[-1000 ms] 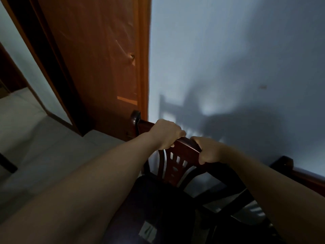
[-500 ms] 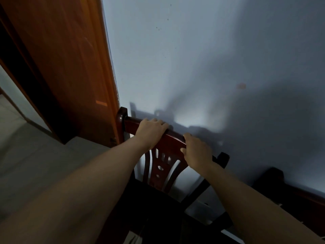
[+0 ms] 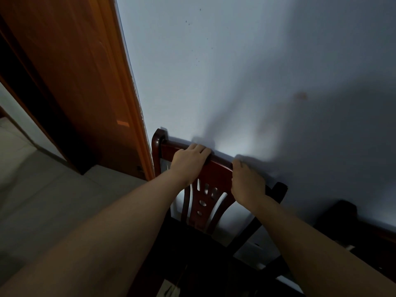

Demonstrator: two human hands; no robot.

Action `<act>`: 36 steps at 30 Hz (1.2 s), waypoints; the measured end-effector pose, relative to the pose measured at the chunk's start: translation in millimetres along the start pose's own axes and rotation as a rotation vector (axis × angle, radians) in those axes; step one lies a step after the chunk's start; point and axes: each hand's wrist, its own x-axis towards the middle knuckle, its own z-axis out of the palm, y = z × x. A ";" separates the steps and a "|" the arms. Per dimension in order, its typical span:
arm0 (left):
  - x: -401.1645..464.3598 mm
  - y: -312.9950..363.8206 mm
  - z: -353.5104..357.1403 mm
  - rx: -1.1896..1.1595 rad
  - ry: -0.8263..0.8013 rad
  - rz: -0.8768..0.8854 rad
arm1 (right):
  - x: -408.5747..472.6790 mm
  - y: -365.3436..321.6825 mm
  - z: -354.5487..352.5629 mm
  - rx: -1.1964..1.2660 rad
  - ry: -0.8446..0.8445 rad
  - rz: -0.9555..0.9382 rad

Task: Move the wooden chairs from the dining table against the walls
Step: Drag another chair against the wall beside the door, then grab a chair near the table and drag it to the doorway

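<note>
A dark red wooden chair [image 3: 205, 202] with a carved, pierced back splat stands in front of me, its top rail close to the pale blue wall [image 3: 235, 71]. My left hand [image 3: 189, 162] is wrapped over the left part of the top rail. On the rail's right part rests my right hand [image 3: 246, 182], fingers curled over the back edge. The dark seat lies in shadow below my forearms. The chair's left post sits just right of the door frame.
An orange-brown wooden door and frame [image 3: 85, 82] stand at the left, with grey floor tiles [image 3: 42, 200] beyond. Another dark wooden chair [image 3: 353, 230] is against the wall at the right, in deep shadow.
The chair has moved closer to the wall and nearer the door frame. Both hands have stayed on the top rail, and my view has shifted right, away from the door.
</note>
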 end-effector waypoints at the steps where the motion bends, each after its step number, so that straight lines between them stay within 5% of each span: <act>1: -2.2 -0.3 0.0 -0.005 -0.009 -0.004 | -1.5 -1.1 0.2 -0.017 -0.009 0.002; 18: -96.5 -20.8 -44.3 -0.018 -0.332 -0.276 | -61.7 -60.7 -17.8 -0.048 -0.198 -0.104; 36: -292.4 -188.8 -108.1 -0.354 -0.300 -0.644 | -126.6 -289.7 -24.2 -0.017 -0.235 -0.385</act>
